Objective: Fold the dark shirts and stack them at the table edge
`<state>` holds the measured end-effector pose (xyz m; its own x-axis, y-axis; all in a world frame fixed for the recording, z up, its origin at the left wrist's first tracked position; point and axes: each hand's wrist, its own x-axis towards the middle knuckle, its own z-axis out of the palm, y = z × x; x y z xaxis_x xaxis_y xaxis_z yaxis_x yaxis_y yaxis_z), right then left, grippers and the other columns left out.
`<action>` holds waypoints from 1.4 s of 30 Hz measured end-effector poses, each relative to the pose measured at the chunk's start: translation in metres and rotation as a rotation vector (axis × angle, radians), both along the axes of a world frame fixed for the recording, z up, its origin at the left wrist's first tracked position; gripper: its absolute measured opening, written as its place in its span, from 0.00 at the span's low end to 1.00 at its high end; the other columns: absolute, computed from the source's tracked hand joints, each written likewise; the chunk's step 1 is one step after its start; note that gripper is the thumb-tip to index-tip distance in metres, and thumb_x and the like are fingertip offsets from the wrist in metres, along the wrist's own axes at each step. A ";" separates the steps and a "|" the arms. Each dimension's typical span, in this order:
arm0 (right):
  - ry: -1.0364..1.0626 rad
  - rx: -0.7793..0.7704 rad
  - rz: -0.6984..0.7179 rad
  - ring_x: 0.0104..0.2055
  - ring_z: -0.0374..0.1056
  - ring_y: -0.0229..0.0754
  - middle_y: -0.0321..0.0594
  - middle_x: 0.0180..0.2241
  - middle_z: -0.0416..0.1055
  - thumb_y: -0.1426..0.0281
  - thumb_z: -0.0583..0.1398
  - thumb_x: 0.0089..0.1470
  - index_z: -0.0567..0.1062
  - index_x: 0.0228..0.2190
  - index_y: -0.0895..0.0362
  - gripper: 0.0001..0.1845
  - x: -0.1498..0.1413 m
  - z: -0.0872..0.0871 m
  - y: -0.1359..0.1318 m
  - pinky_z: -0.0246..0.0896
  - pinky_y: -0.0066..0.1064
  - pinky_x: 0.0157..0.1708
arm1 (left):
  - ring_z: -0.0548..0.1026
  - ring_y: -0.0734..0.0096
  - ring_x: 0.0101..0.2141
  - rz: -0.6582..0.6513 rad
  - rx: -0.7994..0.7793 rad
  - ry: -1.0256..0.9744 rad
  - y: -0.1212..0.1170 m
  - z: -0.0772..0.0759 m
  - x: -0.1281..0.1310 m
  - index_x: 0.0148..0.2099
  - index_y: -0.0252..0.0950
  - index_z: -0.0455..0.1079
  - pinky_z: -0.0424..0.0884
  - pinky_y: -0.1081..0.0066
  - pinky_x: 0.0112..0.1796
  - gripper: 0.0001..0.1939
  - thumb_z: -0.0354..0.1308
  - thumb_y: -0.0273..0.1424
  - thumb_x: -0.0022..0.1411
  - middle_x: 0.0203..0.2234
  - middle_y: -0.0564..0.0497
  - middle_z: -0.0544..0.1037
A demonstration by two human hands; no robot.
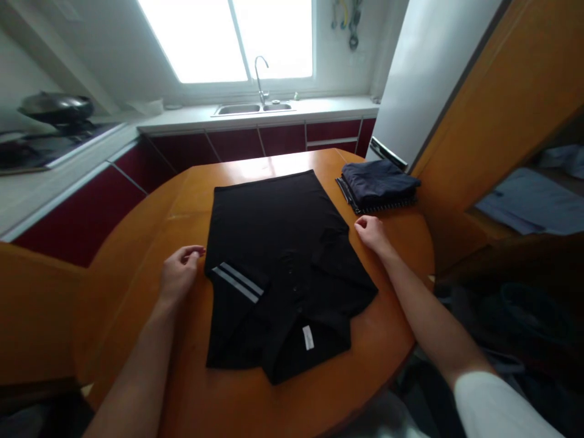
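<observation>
A black polo shirt [278, 225] lies spread on the wooden table [150, 207], its collar toward me and its hem toward the window. Both sleeves are laid inward over the body; the left one shows two grey stripes. Inside the collar is a white label [308, 338]. My left hand [180, 272] is beside the shirt's left edge, thumb and fingers pressed together, fingertips almost at the cloth. On the other side, my right hand [370, 232] rests with curled fingers just off the right edge. I see no cloth in either hand.
Folded dark clothes [378, 185] are stacked at the table's far right. Beyond the table run a counter with a sink [239, 109] and a stove with a pan [57, 108]. A tall pale appliance [429, 73] stands at the right, near shelves holding cloth [533, 201].
</observation>
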<state>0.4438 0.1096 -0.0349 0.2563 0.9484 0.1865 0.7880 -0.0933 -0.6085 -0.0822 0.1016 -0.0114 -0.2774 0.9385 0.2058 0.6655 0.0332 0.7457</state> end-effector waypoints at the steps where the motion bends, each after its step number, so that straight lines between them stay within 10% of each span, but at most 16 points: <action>1: 0.007 0.039 0.018 0.40 0.75 0.49 0.48 0.37 0.79 0.67 0.57 0.58 0.81 0.38 0.59 0.14 -0.005 0.002 -0.001 0.69 0.38 0.45 | 0.80 0.56 0.45 0.003 -0.008 -0.002 0.000 0.000 0.001 0.42 0.39 0.76 0.74 0.57 0.51 0.12 0.54 0.35 0.60 0.40 0.49 0.82; 6: -0.111 0.247 0.172 0.65 0.60 0.51 0.52 0.60 0.68 0.67 0.49 0.66 0.71 0.60 0.59 0.25 -0.051 0.008 -0.012 0.52 0.45 0.66 | 0.80 0.52 0.45 -0.016 -0.013 -0.018 0.002 -0.003 0.003 0.42 0.38 0.76 0.75 0.56 0.51 0.12 0.55 0.36 0.60 0.41 0.45 0.82; 11: -0.343 -0.037 0.472 0.74 0.38 0.52 0.50 0.72 0.48 0.56 0.48 0.68 0.60 0.67 0.59 0.32 -0.087 -0.002 -0.020 0.31 0.56 0.70 | 0.81 0.54 0.44 -0.031 -0.016 -0.021 0.003 -0.008 0.005 0.42 0.38 0.77 0.76 0.61 0.47 0.12 0.55 0.35 0.59 0.40 0.45 0.83; 20: -0.197 0.100 0.271 0.73 0.44 0.51 0.51 0.70 0.53 0.61 0.47 0.68 0.61 0.67 0.59 0.30 -0.067 0.007 -0.015 0.38 0.53 0.69 | 0.81 0.58 0.41 -0.046 0.029 -0.017 -0.002 0.000 0.014 0.41 0.36 0.76 0.77 0.61 0.45 0.14 0.53 0.36 0.58 0.38 0.44 0.82; 36: -0.289 -0.125 0.523 0.74 0.37 0.52 0.47 0.72 0.46 0.61 0.52 0.66 0.61 0.67 0.53 0.30 -0.070 -0.003 -0.020 0.31 0.62 0.69 | 0.77 0.59 0.37 -0.266 0.006 0.296 -0.006 -0.010 0.028 0.41 0.38 0.77 0.73 0.62 0.42 0.17 0.56 0.44 0.60 0.36 0.45 0.80; 42: -0.162 -0.125 0.281 0.72 0.48 0.53 0.54 0.69 0.55 0.64 0.49 0.66 0.65 0.64 0.62 0.30 -0.023 -0.004 -0.002 0.43 0.55 0.68 | 0.76 0.59 0.36 -0.279 0.015 0.329 -0.003 -0.014 0.026 0.41 0.38 0.77 0.73 0.62 0.42 0.18 0.54 0.45 0.61 0.36 0.45 0.78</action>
<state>0.4204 0.1074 -0.0387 -0.0412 0.9958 0.0814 0.8791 0.0749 -0.4707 -0.0557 0.0987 -0.0255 0.0697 0.9644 0.2549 0.8498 -0.1913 0.4911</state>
